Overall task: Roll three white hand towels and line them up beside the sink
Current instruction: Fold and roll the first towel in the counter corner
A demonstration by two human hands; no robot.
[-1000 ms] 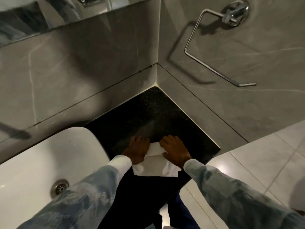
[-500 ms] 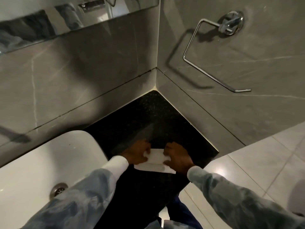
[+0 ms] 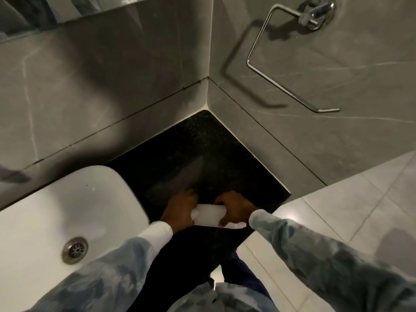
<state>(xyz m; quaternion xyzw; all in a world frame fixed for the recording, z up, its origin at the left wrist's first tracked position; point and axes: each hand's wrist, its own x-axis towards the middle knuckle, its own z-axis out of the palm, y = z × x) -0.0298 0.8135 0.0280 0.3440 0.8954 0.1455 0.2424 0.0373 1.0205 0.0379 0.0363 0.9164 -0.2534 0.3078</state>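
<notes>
White towel [image 3: 208, 213], rolled into a short cylinder, lies on the black counter [image 3: 193, 152] near its front edge, just right of the sink [image 3: 67, 206]. Left hand [image 3: 180, 210] grips the roll's left end, fingers curled over the top. Right hand [image 3: 236, 209] grips the right end — fingers hooked over it, thumb underneath; a loose corner of cloth sticks out below that thumb. Both hands touch the counter surface or sit very close to it; cannot tell which. Only one towel is in view.

Sink is white, with a metal drain [image 3: 75, 249] at lower left. Grey stone-look walls meet in a corner behind the counter — a chrome towel ring [image 3: 290, 61] hangs on the right-hand wall. Pale floor tiles [image 3: 351, 212] at right.
</notes>
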